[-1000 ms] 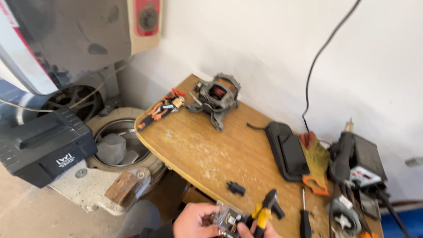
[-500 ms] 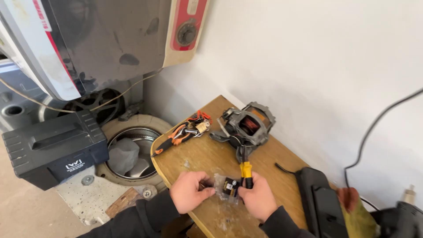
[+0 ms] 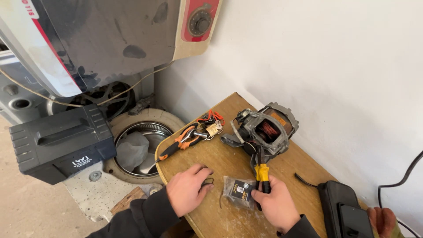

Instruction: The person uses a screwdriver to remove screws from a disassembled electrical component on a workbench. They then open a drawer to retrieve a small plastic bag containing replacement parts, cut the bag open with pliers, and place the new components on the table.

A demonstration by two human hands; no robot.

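My right hand (image 3: 275, 203) grips yellow-and-black pliers (image 3: 261, 169) whose jaws point up at an electric motor (image 3: 263, 131) with copper windings, standing on a wooden table (image 3: 229, 220). My left hand (image 3: 188, 188) rests on the table with its fingers on a small dark wire ring (image 3: 208, 181). Between the two hands lies a small clear plastic bag (image 3: 238, 191) with dark parts in it.
Orange-handled pliers (image 3: 183, 140) and a small brass padlock (image 3: 213, 129) lie at the table's far left edge. A black pouch (image 3: 343, 208) lies at the right. Left of the table on the floor are a black tool case (image 3: 57, 143) and a washing-machine drum (image 3: 142, 141).
The view has swung left and come closer to the motor. Both hands have put the small bag down on the table; the pliers now point at the motor.
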